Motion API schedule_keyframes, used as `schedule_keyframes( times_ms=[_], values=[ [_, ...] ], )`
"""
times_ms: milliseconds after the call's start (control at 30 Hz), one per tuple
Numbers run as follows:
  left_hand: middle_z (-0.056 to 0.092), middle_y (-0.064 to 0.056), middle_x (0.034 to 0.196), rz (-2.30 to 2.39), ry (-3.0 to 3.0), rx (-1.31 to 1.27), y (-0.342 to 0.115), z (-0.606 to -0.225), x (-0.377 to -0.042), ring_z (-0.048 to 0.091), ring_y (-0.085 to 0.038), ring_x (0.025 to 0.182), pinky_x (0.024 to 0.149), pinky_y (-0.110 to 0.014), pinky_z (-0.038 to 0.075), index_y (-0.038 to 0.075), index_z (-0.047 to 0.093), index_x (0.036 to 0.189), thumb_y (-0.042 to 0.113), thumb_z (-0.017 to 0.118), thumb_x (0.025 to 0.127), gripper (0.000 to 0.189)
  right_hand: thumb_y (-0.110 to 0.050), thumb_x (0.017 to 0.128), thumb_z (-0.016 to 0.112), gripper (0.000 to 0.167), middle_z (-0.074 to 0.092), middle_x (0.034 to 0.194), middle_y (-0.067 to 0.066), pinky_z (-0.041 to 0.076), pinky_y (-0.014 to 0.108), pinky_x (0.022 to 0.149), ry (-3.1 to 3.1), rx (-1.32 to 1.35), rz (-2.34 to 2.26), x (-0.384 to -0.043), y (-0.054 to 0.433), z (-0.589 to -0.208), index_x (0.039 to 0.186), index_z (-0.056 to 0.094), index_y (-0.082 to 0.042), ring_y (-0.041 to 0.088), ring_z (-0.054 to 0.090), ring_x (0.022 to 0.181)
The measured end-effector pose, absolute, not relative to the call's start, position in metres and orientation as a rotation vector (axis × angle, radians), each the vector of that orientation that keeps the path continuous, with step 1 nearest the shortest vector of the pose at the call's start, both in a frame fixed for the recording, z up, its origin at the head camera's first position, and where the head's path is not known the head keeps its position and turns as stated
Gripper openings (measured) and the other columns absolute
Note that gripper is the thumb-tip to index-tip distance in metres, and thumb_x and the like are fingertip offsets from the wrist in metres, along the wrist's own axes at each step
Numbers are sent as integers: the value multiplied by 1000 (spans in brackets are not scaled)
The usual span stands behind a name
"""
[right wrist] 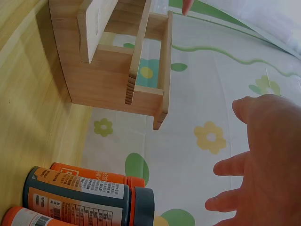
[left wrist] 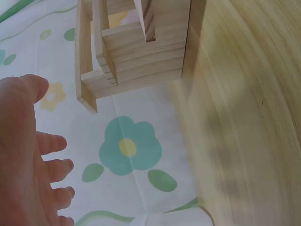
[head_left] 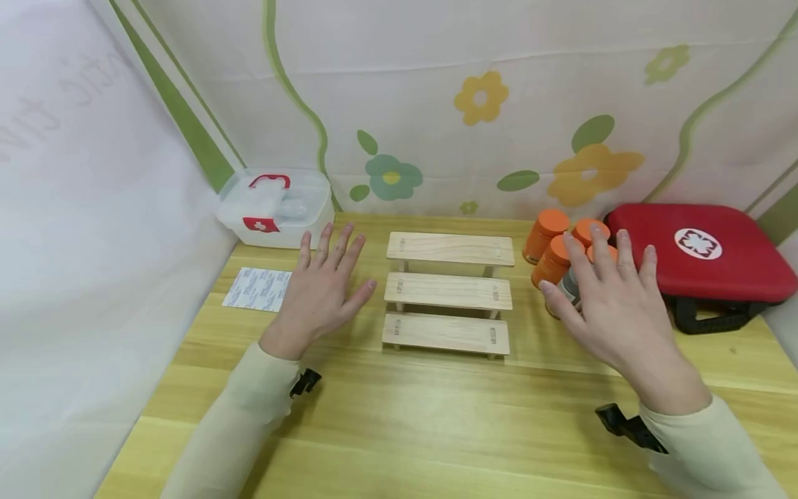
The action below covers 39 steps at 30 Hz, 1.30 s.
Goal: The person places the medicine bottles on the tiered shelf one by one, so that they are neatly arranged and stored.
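With fingers spread, my left hand (head_left: pixel 318 294) hovers above the table between a printed white packet (head_left: pixel 257 288) and a wooden three-step rack (head_left: pixel 447 291). My right hand (head_left: pixel 623 312), fingers also spread, is held over several orange-capped bottles (head_left: pixel 552 223) and partly hides them. Among them stands a dark grey bottle (right wrist: pixel 80 200), its printed label visible in the right wrist view. Neither hand holds anything. From the side, the rack (left wrist: pixel 141 61) shows its stepped wooden side panel in the left wrist view.
A clear plastic first-aid box (head_left: pixel 274 208) with a red handle stands at the back left. At the right lies a red first-aid case (head_left: pixel 704 249) with a black handle. Behind the wooden table (head_left: pixel 411 423) hangs a flower-printed cloth (head_left: pixel 436 111).
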State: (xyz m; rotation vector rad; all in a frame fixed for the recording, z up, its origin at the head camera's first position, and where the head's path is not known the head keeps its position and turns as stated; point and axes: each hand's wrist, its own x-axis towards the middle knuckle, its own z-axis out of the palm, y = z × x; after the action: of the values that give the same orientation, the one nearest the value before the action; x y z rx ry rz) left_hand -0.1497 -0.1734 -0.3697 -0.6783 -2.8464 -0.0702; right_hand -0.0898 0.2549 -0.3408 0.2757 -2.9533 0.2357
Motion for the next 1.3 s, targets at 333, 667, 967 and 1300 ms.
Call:
schedule_keyframes(
  times_ms=[333, 667, 967, 1300],
  values=[
    [20, -15, 181, -276, -2892, -708, -178, -366, -147, 11, -41, 169, 138, -61, 11, 8, 32, 170, 55, 47, 109, 79, -59, 106, 57, 93, 10, 178, 31, -2, 74, 132, -2958, 209, 382, -87, 271, -336, 172, 21, -6, 63, 9, 161],
    [42, -12, 173, -776, -2968, -686, -190, -366, -136, 42, -38, 158, 128, -59, 38, 7, 44, 165, 41, 58, 110, 66, -39, 102, 71, 73, 42, 172, 17, 48, 71, 110, -2713, 56, 676, -74, 289, -349, 163, 46, -7, 51, 45, 151],
    [57, -12, 162, -1145, -2981, -619, -198, -368, -134, 55, -36, 148, 124, -60, 44, 11, 51, 161, 32, 59, 112, 54, -18, 96, 77, 44, 76, 135, -10, 39, -5, 77, -2305, 95, 846, -71, 298, -370, 140, 74, -13, -28, 58, 92],
    [74, -17, 136, -1557, -3017, -647, -205, -385, -132, 71, -31, 126, 109, -52, 58, -3, 59, 148, 23, 56, 113, 43, -17, 103, 70, 33, 75, 123, -28, 47, -2, 87, -2306, -223, 1165, -71, 313, -388, 135, 77, -14, -19, 65, 109]
  ],
)
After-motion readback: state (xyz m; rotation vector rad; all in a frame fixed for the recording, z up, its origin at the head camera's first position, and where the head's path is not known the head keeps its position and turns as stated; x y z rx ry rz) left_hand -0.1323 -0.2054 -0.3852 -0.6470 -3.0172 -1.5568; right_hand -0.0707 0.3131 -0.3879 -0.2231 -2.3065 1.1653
